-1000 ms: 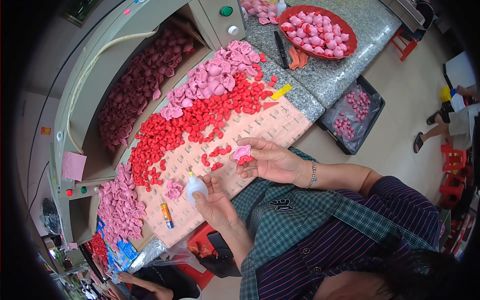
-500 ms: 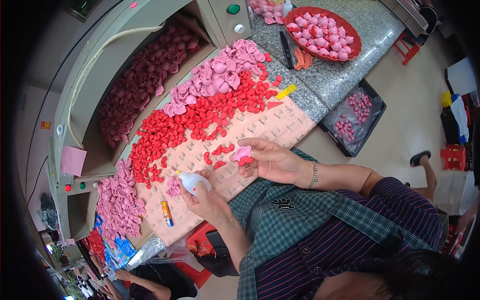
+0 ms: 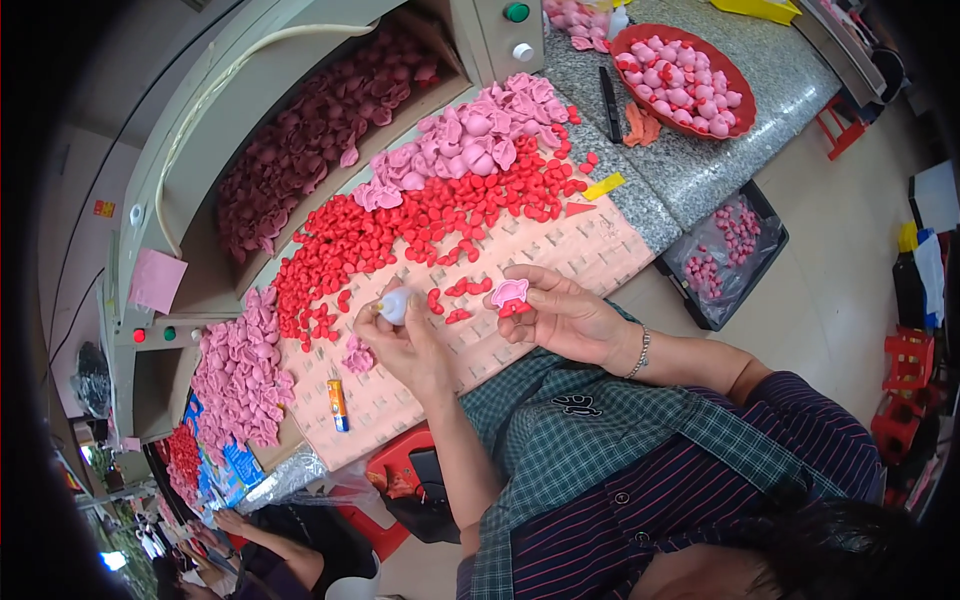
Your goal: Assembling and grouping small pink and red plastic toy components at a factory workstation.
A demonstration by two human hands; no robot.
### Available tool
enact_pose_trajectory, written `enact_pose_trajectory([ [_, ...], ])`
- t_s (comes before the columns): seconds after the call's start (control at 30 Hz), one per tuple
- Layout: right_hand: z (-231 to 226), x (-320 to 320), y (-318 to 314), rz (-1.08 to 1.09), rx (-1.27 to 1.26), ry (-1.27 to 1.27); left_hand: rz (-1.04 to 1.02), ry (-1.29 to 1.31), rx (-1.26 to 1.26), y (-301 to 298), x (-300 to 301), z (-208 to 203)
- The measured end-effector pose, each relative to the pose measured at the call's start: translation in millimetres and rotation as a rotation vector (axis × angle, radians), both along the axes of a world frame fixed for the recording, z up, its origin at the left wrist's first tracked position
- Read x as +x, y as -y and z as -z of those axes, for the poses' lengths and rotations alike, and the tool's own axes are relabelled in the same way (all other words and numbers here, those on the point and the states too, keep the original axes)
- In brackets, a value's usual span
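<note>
Between the fingers of my left hand (image 3: 410,345) is a small white squeeze bottle (image 3: 394,305) with a yellowish nozzle. My right hand (image 3: 570,318) pinches a small pink moulded piece (image 3: 511,292) with a red part (image 3: 514,309) at its lower edge. The two hands are apart, above the pink patterned work mat (image 3: 420,370). Several loose red pieces (image 3: 462,288) lie on the mat between them. Beside my left hand, a pink frilly piece (image 3: 358,354) rests on the mat, with an orange and blue tube (image 3: 338,405) nearer the front edge.
A heap of red pieces (image 3: 340,240) and pink pieces (image 3: 470,135) lines the grey machine (image 3: 190,130). A red bowl (image 3: 735,130) of pink-and-red pieces stands on the granite counter (image 3: 640,185). Right of the mat sits a black crate (image 3: 705,315). Other people's arms (image 3: 270,545) show lower left.
My left hand has moved up and over the mat with the bottle, turning it so the nozzle faces more toward the left. My right hand still holds the pink piece. The whole view has shifted slightly.
</note>
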State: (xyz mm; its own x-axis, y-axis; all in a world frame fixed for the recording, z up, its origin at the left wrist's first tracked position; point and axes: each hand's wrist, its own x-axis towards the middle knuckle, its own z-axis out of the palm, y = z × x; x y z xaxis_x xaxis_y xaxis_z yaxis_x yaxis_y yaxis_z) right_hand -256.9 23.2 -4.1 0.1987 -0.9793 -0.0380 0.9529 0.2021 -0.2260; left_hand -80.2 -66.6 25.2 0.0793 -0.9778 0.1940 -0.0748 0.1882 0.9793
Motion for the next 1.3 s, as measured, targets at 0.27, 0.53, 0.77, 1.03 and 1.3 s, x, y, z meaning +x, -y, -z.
enact_pose_trajectory([
  [0.27, -3.4, 1.7, 5.2, -0.020, 0.009, -0.011, -0.112, 0.098, -0.080, -16.9, 10.0, 11.2],
  [0.53, -1.4, 3.5, 3.7, -0.029, 0.018, -0.062, -0.463, 0.607, -0.207, -48.9, 49.6, 14.7],
  [0.77, -0.4, 6.0, 3.3, -0.036, 0.050, -0.092, -0.341, 0.983, -0.306, -15.7, 76.8, 4.2],
  [1.03, -1.1, 5.0, 3.1, -0.060, 0.013, -0.045, -0.237, 0.370, -0.092, -52.1, 47.8, 1.9],
  [1.3, -3.4, 8.4, 1.4, -0.081, 0.023, -0.036, -0.237, 0.513, -0.084, -59.0, 42.3, 16.2],
])
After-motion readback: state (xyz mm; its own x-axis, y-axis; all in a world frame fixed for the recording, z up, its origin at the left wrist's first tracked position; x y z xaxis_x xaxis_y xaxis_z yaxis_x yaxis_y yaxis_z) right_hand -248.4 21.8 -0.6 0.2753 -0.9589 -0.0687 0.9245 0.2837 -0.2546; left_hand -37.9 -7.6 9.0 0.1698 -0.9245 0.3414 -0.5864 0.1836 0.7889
